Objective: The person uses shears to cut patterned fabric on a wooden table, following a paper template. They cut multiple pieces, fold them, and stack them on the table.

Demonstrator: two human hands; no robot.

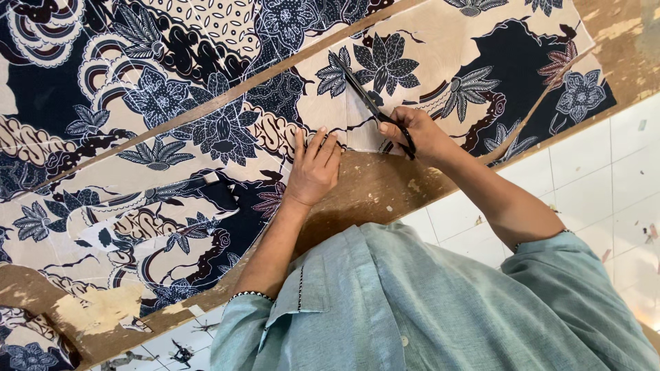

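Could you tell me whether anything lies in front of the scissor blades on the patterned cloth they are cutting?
Nothing visible does. The scissors in the right hand point up across flat patterned cloth. The left hand presses the cloth beside the cut, behind the blade tips, not ahead of them.

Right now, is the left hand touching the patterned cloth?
Touching: the head view shows the left hand pressed flat, fingers spread, on the patterned cloth.

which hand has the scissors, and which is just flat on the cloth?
The right hand grips the black scissors, blades open on the patterned fabric. The left hand holds nothing; it lies flat, fingers pressing the fabric's edge beside the cut.
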